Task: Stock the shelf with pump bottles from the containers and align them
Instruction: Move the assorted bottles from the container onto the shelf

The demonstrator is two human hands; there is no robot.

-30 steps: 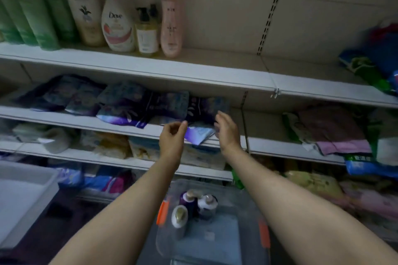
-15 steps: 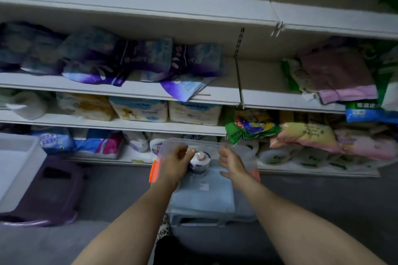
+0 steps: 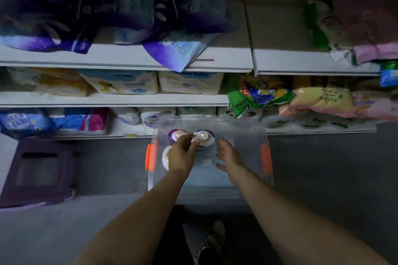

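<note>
- Clear bin [image 3: 266, 135] w/ orange latches sits on floor in front of the shelves; all places below rel. to bin.
- 3 pump bottles inside, far-left corner, seen from above: purple one [image 3: 174, 134] at far wall, white/purple one [image 3: 207, 137] just right of it, white one w/ gold top [image 3: 166, 157] nearer, by left wall, partly under the hand.
- L hand [image 3: 182, 154] inside bin, over that cluster; fingertips curled to the pump head of the white/purple bottle, touching it. Looks like a pinch on the head, but blur — firm grip or just contact, can't tell.
- R hand [image 3: 229, 155] inside bin, mid-right, fingers spread, holds nothing, apart from bottles.
- Handling, my guess: rigid plastic, not fragile, smooth so prob. slippery. Fill level not visible; if full, heavy for a fingertip pinch.
- Pump head = weak hold: may depress, twist or leak. Better wrap fingers round neck/collar under the head, or round the body.
- Bottles stand close together, so body grip is tight on L side; R hand has free room to come in from the right of the white/purple one.
- Upright now; keep upright on lift, top-heavy-ish, neighbours could tip.
- Shelves beyond far wall of bin hold soft packs [image 3: 120, 80]; no pump-bottle row in view here.
</note>
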